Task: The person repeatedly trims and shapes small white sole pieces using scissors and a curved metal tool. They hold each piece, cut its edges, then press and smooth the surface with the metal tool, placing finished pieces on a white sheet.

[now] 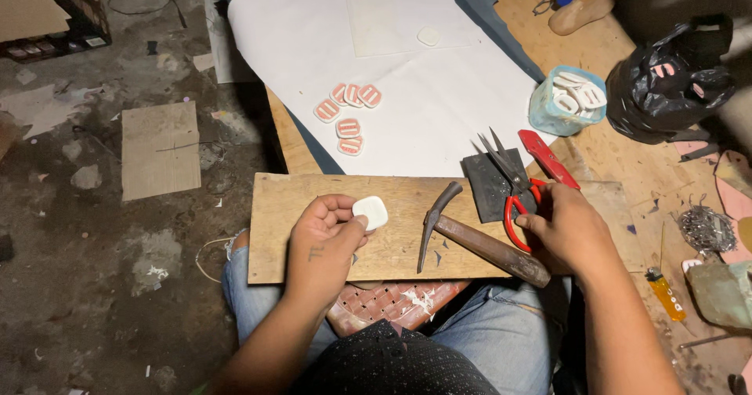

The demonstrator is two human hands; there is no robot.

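Observation:
My left hand [327, 234] pinches a small white rounded-square piece [370, 211] between thumb and fingers, just above a wooden board [274, 230] lying across my lap. My right hand [568, 230] rests on the board's right end with its fingers around the red handles of a pair of scissors [513, 187], whose blades point away over a dark flat block [486, 183]. A hammer [462, 234] with a wooden handle lies on the board between my hands.
Several pink-and-white pieces [348, 113] sit on a white sheet [407, 74] beyond the board. A blue cup [548, 113] holds more white pieces. A red cutter [548, 158], black bag [666, 82], wooden shoe last [583, 7] and yellow lighter [666, 295] lie at right.

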